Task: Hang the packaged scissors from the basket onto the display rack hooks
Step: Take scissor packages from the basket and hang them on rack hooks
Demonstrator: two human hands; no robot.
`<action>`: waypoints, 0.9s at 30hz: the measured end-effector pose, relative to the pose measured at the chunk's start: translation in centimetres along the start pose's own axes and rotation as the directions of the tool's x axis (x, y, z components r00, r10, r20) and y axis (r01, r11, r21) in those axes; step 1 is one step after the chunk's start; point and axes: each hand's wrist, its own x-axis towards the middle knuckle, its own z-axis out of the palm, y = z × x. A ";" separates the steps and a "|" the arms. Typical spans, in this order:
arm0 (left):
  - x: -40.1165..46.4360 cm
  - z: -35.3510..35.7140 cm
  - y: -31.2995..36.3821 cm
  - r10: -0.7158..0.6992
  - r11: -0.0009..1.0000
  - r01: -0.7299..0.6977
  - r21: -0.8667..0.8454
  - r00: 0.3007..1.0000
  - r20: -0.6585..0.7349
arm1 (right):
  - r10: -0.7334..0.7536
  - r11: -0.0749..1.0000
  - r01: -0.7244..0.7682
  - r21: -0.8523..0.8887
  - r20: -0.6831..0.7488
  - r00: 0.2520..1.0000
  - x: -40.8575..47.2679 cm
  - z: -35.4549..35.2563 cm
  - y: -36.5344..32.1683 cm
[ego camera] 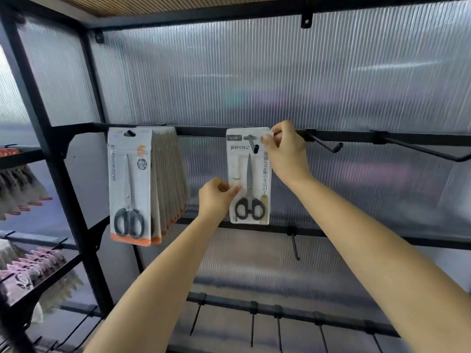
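Hanging one pack: the scissors package (248,175) is sitting at centre frame against the top rail (204,130), with the hook (253,144) poking through its hang hole, tip pointing toward 5 o'clock. The right hand (285,149) is pinching the pack's top corner at 1 o'clock of the card, thumb and forefinger closed on the cardboard edge. The left hand (216,197) is gripping the card's lower side at 8 o'clock, fingers curled on it and steadying it. The basket is not showing.

Judging it nearly seated, not yet let go. Risks: the card is looking only part way along the prong, so letting go too soon is likely dropping it off the tip. Pulling the top corner sideways is risking a torn hang hole. The pack is also tilting slightly, so the hole could be binding on the prong instead of sliding back.

At 9 o'clock a full stack of hung scissors packs (142,184) is crowding its own hook, near the left wrist; a bump could be knocking one loose. Empty hooks (328,146) are waiting at 3 o'clock along the rail.
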 end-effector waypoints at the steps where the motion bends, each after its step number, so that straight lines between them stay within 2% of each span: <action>1: 0.1 0.2 -0.1 -0.005 1.000 0.005 0.008 1.000 -0.001 | -0.011 1.000 0.011 -0.005 -0.007 1.000 0.0 0.2 0.2; 8: 0.5 0.5 0.0 -0.028 0.998 0.027 0.049 0.999 0.022 | -0.032 0.999 0.032 -0.020 -0.002 0.999 -0.2 0.3 0.8; 12: -0.1 0.0 0.0 0.011 0.997 -0.013 0.076 1.000 0.029 | -0.082 0.991 0.083 -0.103 0.016 0.997 -1.4 -0.2 0.7; 18: -2.0 -1.6 0.8 0.079 0.995 -0.078 0.055 0.997 -0.014 | 0.032 0.957 -0.016 -0.289 0.048 0.998 -5.4 -1.6 -0.1; 23: -4.9 -3.5 1.2 0.246 0.959 -0.246 0.141 0.969 0.021 | 0.116 0.858 -0.034 -0.513 0.128 0.985 -9.3 -2.9 -1.7; 27: -7.9 -4.5 1.4 0.446 0.841 -0.470 0.266 0.883 0.148 | 0.189 0.759 -0.061 -0.648 0.130 0.973 -13.6 -4.0 -3.6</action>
